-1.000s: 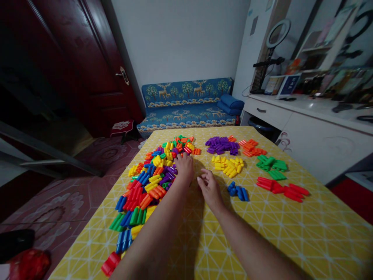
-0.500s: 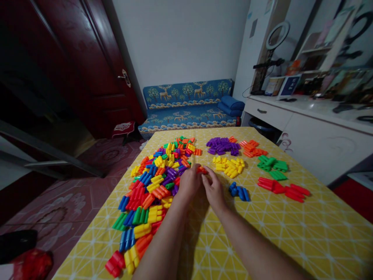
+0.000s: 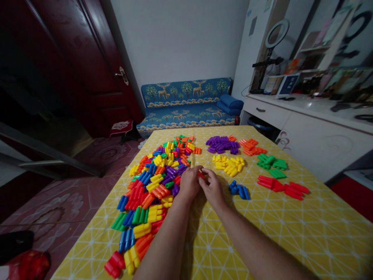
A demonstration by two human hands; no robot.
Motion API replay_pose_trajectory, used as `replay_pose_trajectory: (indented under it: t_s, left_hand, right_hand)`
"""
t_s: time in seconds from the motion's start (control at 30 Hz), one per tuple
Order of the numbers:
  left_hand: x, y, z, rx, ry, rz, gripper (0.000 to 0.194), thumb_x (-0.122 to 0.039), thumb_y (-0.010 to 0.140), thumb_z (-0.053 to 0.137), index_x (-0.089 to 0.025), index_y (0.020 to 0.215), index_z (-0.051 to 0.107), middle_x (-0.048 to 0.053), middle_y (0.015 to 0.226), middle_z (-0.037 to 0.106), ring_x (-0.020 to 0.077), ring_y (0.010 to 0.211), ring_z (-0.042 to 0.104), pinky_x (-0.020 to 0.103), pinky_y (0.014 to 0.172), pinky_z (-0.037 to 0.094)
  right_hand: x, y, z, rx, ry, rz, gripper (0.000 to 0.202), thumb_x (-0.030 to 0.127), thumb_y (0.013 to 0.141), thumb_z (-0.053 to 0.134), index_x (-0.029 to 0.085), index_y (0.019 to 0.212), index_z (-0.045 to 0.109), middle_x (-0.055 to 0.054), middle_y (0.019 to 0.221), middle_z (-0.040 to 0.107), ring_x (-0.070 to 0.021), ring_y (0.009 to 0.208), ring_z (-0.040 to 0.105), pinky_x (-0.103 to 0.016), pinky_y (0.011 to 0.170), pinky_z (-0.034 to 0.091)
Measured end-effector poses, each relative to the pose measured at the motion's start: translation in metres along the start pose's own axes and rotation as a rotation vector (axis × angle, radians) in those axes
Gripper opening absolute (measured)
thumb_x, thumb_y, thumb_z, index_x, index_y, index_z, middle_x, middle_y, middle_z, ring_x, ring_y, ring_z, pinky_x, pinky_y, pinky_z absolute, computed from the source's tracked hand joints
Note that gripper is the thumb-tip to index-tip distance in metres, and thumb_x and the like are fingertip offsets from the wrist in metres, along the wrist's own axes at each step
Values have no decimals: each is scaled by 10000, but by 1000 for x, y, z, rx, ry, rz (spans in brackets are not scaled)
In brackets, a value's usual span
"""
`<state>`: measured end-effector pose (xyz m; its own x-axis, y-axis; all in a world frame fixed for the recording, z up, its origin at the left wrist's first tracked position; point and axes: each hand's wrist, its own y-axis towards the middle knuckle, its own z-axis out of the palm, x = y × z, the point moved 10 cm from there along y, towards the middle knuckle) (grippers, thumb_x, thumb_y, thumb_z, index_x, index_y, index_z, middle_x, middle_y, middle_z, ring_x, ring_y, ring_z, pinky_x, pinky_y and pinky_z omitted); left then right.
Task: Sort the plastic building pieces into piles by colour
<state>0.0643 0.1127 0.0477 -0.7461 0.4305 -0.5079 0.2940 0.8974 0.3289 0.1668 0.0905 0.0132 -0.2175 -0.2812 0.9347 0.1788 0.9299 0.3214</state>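
Near the middle of the table my left hand (image 3: 190, 182) and my right hand (image 3: 212, 187) meet, fingers closed round a red building block (image 3: 201, 175) that is mostly hidden. Left of my hands spreads a mixed heap of plastic blocks (image 3: 157, 179) in red, yellow, blue, green, orange and purple. On the right, blocks lie grouped by colour: purple blocks (image 3: 221, 145), yellow blocks (image 3: 230, 165), orange blocks (image 3: 253, 147), green blocks (image 3: 271, 162), red blocks (image 3: 295, 190) and blue blocks (image 3: 240, 190), the blue ones closest to my right hand.
The yellow patterned tablecloth (image 3: 262, 233) covers the table. Behind the table stands a blue sofa (image 3: 186, 112); a white dresser (image 3: 314, 144) is at the right. A dark red door (image 3: 96, 58) and a small stool (image 3: 121, 128) are at the left.
The fingers of both hands have shifted slightly around the block, and its visible part has changed. The grouped blocks and the mixed heap look the same.
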Motion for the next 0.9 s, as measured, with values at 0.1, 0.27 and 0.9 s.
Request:
replay_pose_trajectory:
  t_s: [0.1, 0.27, 0.9]
  left_hand:
    - [-2, -1, 2, 6, -11, 45, 600, -66, 732, 534, -165, 1324, 558, 103, 1077, 714, 241, 1003, 634, 339, 883, 487]
    - [4, -1, 4, -16, -50, 62, 636, -62, 731, 547, -156, 1359, 517, 100, 1097, 705, 229, 1021, 631, 337, 913, 486]
    - [16, -1, 14, 141, 110, -86, 351, -367, 792, 724, -291, 1133, 693, 42, 1180, 612, 224, 1116, 532, 331, 955, 430]
  right_hand:
    - [2, 1, 2, 15, -64, -62, 280, 280, 791, 541, 237, 1060, 607, -69, 1057, 678, -224, 946, 649, -387, 872, 524]
    - [-7, 2, 2, 12, -7, 15, 216, 334, 799, 575, 244, 993, 608, -52, 1014, 701, -218, 911, 674, -372, 832, 546]
    - [9, 76, -136, -489, 122, 78, 377, 480, 717, 731, 162, 904, 650, -22, 756, 647, -122, 567, 571, -211, 451, 451]
